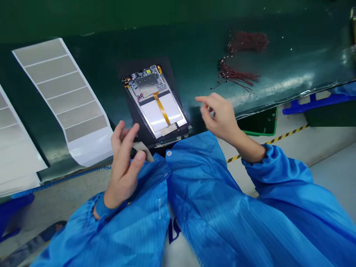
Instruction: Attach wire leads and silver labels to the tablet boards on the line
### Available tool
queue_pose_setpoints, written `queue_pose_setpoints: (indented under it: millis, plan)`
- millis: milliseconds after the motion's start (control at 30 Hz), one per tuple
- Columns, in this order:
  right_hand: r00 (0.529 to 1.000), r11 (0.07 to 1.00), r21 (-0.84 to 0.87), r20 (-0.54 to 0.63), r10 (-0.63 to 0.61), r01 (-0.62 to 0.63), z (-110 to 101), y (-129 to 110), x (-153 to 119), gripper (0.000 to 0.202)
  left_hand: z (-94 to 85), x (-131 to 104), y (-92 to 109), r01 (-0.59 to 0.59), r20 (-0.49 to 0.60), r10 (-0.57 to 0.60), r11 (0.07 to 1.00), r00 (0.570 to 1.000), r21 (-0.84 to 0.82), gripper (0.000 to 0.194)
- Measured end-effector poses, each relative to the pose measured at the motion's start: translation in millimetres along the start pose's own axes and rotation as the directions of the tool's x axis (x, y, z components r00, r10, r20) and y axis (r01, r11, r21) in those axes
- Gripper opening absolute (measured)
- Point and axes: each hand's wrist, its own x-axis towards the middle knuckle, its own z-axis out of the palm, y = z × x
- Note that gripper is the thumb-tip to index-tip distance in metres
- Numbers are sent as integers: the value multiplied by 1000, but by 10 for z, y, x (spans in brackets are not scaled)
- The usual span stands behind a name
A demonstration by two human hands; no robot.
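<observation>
An opened tablet (160,107) lies on a black mat, its circuit board, yellow ribbon cable and white battery area exposed. My left hand (124,170) is at its lower left, in front of the table edge, with thumb and fingers apart. A grey adhesive piece (145,149) shows just beyond the left thumb tip; whether the hand touches it I cannot tell. To the right of the tablet hovers my right hand (218,113), index finger stretched out and the other fingers curled. No object shows in it.
A sheet of grey stickers (73,96) lies left of the tablet, with another sheet (16,148) farther left. Two bundles of dark red wires (240,76) rest at the right on the green table (194,48). A green-rimmed tray (261,122) is below the table edge.
</observation>
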Motion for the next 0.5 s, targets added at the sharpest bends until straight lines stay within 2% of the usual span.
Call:
queue_pose_setpoints:
  millis: [67, 133, 167, 200, 267, 333, 367, 433, 467, 500]
  plan:
    - [987, 996, -38, 141, -75, 81, 94, -140, -3, 71, 70, 8, 13, 151, -83, -180, 949, 980, -275, 59]
    - [947, 977, -100, 281, -154, 188, 236, -307, -16, 108, 142, 110, 27, 213, -103, -287, 868, 952, -448, 65]
    - [934, 967, -142, 320, -160, 214, 307, -372, -2, 116, 173, 190, 42, 224, -106, -315, 837, 943, -498, 70]
    - [934, 959, -189, 329, -142, 212, 367, -416, 42, 114, 198, 282, 65, 228, -108, -333, 816, 937, -531, 76]
    - [958, 951, -272, 280, -68, 147, 428, -439, 235, 97, 235, 470, 140, 218, -121, -345, 788, 931, -577, 86]
    - [977, 944, -322, 213, 3, 67, 401, -427, 526, 86, 250, 617, 244, 149, -180, -314, 786, 932, -600, 88]
    - [981, 939, -337, 194, 8, 59, 365, -430, 666, 86, 246, 663, 298, 104, -213, -283, 793, 935, -601, 85]
    - [973, 927, -339, 215, -87, 158, 297, -468, 848, 99, 208, 692, 390, 25, -256, -215, 809, 942, -587, 75]
    - [949, 911, -320, 257, -180, 259, 279, -496, 870, 107, 174, 677, 423, 0, -269, -190, 816, 944, -578, 69]
    - [907, 881, -287, 312, -284, 375, 276, -522, 847, 111, 132, 647, 447, -18, -282, -176, 820, 943, -571, 63]
